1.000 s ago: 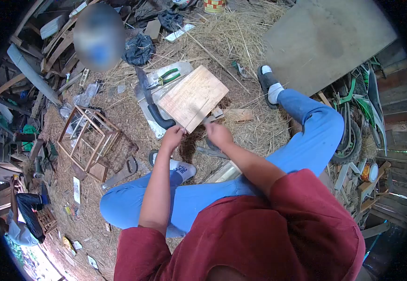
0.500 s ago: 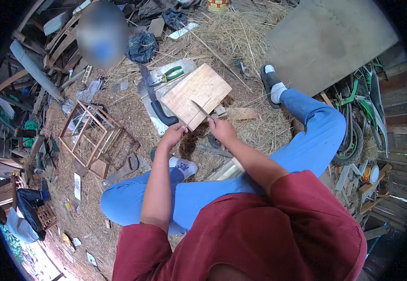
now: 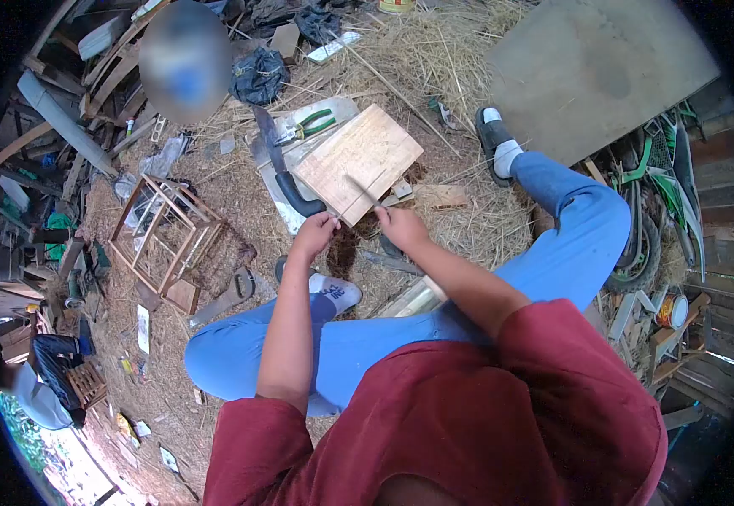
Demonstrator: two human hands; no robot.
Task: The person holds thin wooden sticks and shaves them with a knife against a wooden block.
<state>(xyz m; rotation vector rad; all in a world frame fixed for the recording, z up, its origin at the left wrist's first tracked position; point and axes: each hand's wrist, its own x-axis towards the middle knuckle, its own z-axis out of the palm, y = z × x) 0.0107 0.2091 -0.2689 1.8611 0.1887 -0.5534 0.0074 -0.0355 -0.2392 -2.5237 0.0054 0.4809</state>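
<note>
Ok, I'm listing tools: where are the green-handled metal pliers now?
In the head view, the green-handled metal pliers lie left of centre, toward the top, between the black-handled, dark-bladed tool and the pale rectangular wooden block.

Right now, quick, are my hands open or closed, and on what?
Left hand: closed, holding a thin stick.
Right hand: closed, holding a knife.

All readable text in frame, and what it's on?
"INC", probably: lower line on the sock; the line above is too blurred to read.
Paint can at right: label too small to read.
Tin at top edge: cut off, nothing legible.
No other text I can make out.
</note>
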